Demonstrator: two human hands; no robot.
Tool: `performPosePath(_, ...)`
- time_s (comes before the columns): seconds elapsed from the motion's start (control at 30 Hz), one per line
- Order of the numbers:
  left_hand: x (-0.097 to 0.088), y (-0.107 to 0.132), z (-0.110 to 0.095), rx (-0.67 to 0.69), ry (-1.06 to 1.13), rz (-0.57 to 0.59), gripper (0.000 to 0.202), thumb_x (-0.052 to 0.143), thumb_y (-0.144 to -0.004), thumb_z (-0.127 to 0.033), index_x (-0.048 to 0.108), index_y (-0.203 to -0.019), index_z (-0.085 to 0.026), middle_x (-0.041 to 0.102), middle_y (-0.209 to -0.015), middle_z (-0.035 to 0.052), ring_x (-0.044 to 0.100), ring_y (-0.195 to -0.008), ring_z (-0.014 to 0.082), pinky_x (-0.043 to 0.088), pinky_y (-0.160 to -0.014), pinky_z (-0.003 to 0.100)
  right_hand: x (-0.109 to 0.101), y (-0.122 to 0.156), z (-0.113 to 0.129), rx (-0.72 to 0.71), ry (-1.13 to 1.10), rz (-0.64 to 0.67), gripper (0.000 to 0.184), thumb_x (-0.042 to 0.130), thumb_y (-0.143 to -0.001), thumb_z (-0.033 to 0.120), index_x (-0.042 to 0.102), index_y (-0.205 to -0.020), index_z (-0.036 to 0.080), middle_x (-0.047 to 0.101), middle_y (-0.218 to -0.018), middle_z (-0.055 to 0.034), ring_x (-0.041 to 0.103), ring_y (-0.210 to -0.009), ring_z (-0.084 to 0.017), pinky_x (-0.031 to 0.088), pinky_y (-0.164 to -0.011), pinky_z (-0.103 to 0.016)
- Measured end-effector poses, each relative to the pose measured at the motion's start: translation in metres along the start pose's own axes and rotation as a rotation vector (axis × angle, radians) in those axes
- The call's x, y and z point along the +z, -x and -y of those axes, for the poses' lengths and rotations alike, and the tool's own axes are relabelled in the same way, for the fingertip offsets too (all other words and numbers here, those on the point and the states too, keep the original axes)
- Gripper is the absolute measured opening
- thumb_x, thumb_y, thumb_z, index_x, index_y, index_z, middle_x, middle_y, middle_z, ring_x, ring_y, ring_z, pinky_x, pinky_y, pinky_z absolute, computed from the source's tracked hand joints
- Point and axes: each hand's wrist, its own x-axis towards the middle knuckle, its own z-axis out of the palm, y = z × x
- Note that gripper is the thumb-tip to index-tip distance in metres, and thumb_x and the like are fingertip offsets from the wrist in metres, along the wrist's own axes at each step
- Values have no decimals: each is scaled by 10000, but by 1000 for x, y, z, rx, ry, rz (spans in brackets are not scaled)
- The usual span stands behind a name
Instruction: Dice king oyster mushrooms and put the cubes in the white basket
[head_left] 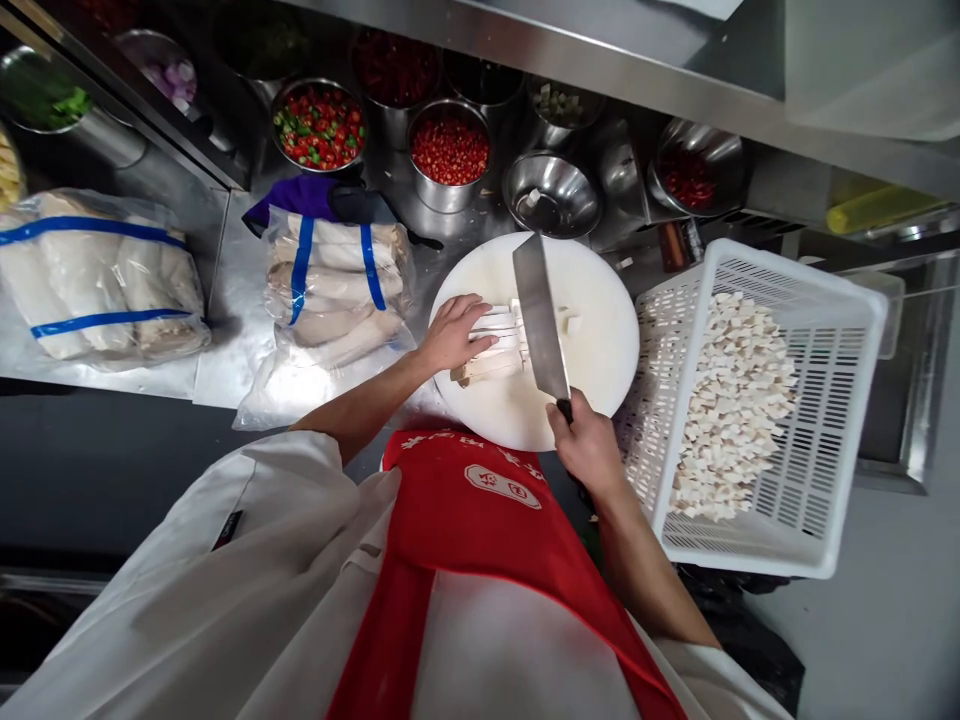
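Observation:
On a round white cutting board (pixel 600 340) lie several pale mushroom strips (pixel 491 362), side by side. My left hand (pixel 452 332) presses down on their left ends with fingers curled and close together. My right hand (pixel 587 446) is wrapped round the dark handle of a cleaver (pixel 538 316), whose broad blade stands across the strips at their right ends. A few cut cubes lie on the board just right of the blade.
A white slotted basket (pixel 840 420) of diced mushroom sits at the right. Bagged whole mushrooms (pixel 334 285) and a second bag (pixel 90 275) lie at the left. Steel bowls of chopped peppers (pixel 319 125), red chilli (pixel 450 150) and an empty bowl (pixel 551 195) stand behind the board.

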Motion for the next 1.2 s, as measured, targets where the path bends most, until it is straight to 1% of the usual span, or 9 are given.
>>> performPosePath(0.1,7,3,3,11,99,-91,256,593,-912,-373,632,-1102,-206,588,-1204,78,504,-1159,232,404,-1039,386,-5,12,5,9,28,54,295,423,-958,409,571,-1095,194,715,-773,-86,666,-713,-272,379,-605,-298)
performPosePath(0.2,13,5,3,60,111,-87,163,546,-938,-323,638,-1008,-208,617,-1086,67,512,-1091,226,413,-1006,396,15,-5,9,19,72,124,299,413,-944,323,563,-1143,157,730,-831,-128,671,-750,-288,388,-637,-311)
performPosePath(0.3,13,5,3,114,115,-81,157,540,-942,-327,624,-1002,-210,616,-1066,68,509,-1083,229,415,-994,399,31,-25,9,21,44,100,319,404,-942,326,565,-1153,149,730,-846,-136,673,-775,-294,401,-661,-317)
performPosePath(0.47,6,6,4,55,152,-193,166,554,-933,-356,591,-990,-205,595,-1078,73,510,-1083,219,412,-992,392,3,-2,10,12,-12,37,308,418,-947,400,573,-1119,196,716,-772,-84,667,-721,-275,396,-612,-301)
performPosePath(0.57,8,6,4,-22,134,-210,130,546,-932,-322,590,-971,-206,587,-1083,72,495,-1087,222,413,-979,385,-8,13,15,24,-17,101,307,422,-957,412,562,-1130,202,723,-789,-81,669,-707,-259,396,-605,-292)
performPosePath(0.67,12,6,4,1,110,-141,108,513,-939,-275,595,-930,-206,593,-1053,67,494,-1060,221,417,-964,376,12,0,21,22,36,172,292,421,-945,336,567,-1141,175,734,-846,-118,676,-769,-278,401,-644,-303)
performPosePath(0.8,9,6,5,50,109,-98,135,493,-952,-286,596,-915,-208,601,-1038,64,503,-1039,214,417,-958,373,34,-23,25,5,6,117,303,411,-943,333,570,-1143,170,731,-872,-123,672,-801,-286,402,-664,-309)
performPosePath(1.03,1,9,5,-152,58,-210,109,513,-939,-294,593,-932,-220,588,-1069,64,501,-1051,227,405,-964,399,-2,15,30,17,-57,106,301,423,-947,402,571,-1124,209,716,-786,-78,654,-706,-273,398,-622,-311)
performPosePath(1.2,11,7,7,-90,22,-133,182,447,-962,-257,608,-892,-210,579,-1051,79,472,-1076,241,397,-1001,399,38,-7,29,23,-23,148,306,408,-923,329,581,-1113,165,717,-813,-119,659,-745,-288,404,-642,-320)
